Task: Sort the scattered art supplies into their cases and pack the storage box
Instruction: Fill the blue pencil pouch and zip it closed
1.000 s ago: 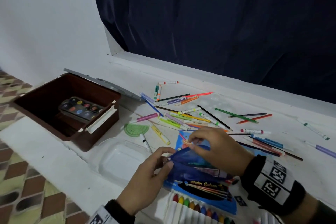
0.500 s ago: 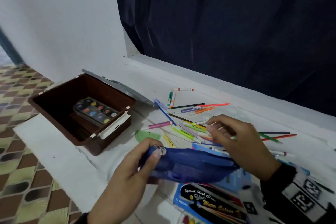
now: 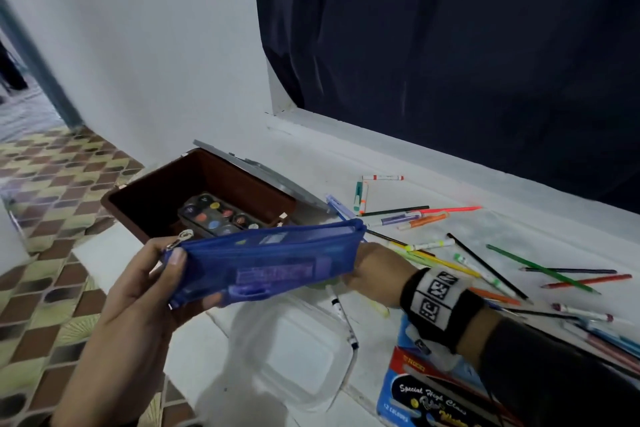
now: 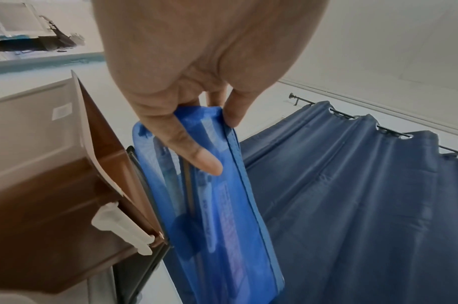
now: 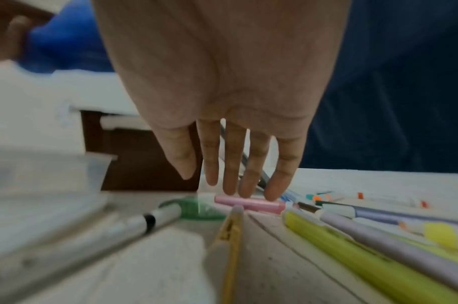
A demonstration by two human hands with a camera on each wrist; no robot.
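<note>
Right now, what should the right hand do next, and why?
Probably close on the pink marker. The right hand reaches toward it with straight fingers just above it and holds nothing yet, while the left hand holds the blue pouch up beside the brown box, ready to take more supplies.

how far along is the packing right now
Early on. Done: the paint palette lies in the brown box. In hand: the left hand holds the blue pouch, with items inside; the right hand reaches with straight fingers toward a pink marker. Left: many pencils and markers lie loose on the ledge.
</note>
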